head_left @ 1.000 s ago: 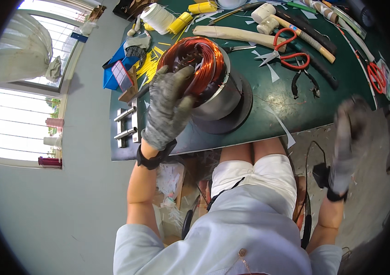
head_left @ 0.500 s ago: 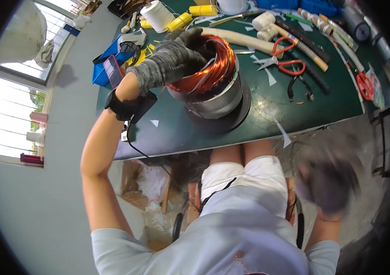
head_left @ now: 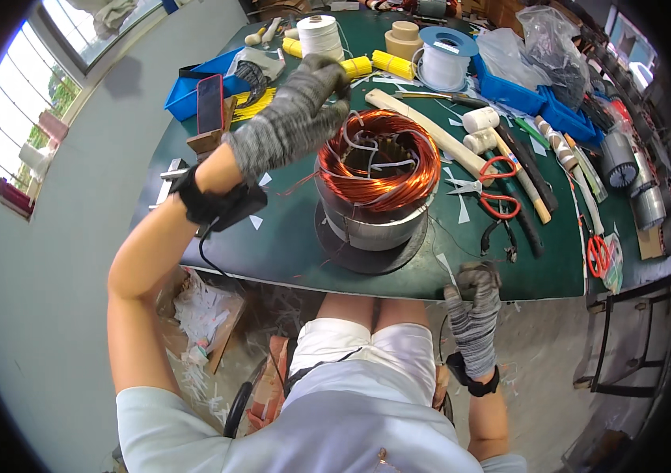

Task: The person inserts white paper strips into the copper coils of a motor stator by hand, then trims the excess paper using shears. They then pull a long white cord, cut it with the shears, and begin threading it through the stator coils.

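Observation:
A motor stator (head_left: 375,225) with orange copper windings (head_left: 398,189) stands on a dark round turntable (head_left: 369,260) near the table's front edge. White cord lies across its opening. My left hand (head_left: 296,114), in a grey knit glove, is raised beside the windings at upper left, fingers curled together; anything in them is hidden. My right hand (head_left: 473,307), gloved too, is at the table's front edge, right of the stator, with fingers curled in. A white paper strip (head_left: 447,270) lies by its thumb. A thin thread runs between stator and right hand; whether the hand grips it is unclear.
Right of the stator lie red-handled scissors (head_left: 499,189), pliers (head_left: 501,236), a white-headed mallet (head_left: 481,130) and a wooden stick (head_left: 422,130). Farther back are cord spools (head_left: 444,63), yellow bundles (head_left: 393,65) and blue bins (head_left: 568,114). A phone (head_left: 210,104) stands at left.
My left hand has come off the windings. The right hand has moved from low at the right, where it was blurred, to the table's front edge. The view has shifted too.

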Available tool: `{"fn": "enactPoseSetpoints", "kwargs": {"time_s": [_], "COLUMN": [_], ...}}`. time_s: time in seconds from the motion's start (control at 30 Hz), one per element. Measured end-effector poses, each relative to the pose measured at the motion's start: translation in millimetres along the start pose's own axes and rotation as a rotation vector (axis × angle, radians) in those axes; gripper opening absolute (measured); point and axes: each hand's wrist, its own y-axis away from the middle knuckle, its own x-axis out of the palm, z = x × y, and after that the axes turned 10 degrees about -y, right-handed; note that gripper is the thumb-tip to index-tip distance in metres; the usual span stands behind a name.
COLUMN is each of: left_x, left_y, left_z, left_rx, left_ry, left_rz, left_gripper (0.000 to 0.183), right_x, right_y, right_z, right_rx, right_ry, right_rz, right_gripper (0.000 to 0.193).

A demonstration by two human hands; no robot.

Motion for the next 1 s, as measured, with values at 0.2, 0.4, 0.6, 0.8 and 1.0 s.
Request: {"fn": "enactPoseSetpoints", "kwargs": {"time_s": [0.2, 0.4, 0.6, 0.8, 1.0], "left_x": [23, 14, 27, 24, 18], "left_y": [-5, -25, 8, -46, -43], "left_z": [15, -12, -13, -2, -1], "left_rx": [0.503, -0.119, 0.151, 0.434, 0.164], "left_ry": [-0.329, 0.099, -0.07, -0.72, -0.6], "left_rz": [-0.02, 0.406, 0.313, 0.253, 0.374], "left_gripper": [0.014, 0.015, 0.018, 0.019, 0.022], "right_x": [27, 41, 31, 42, 62], "right_y": [7, 20, 36, 40, 59], "right_z": [-2, 4, -4, 16, 16], "right_rx": [0.381, 0.147, 0.257, 0.115, 0.261], "right_ry": [-0.219, -0.098, -0.104, 0.058, -0.215], "right_rz": [-0.17, -0.087, -0.066, 0.103, 0.197], "right_gripper": [0.05, 0.045, 0.027, 0.017, 0.015]}}
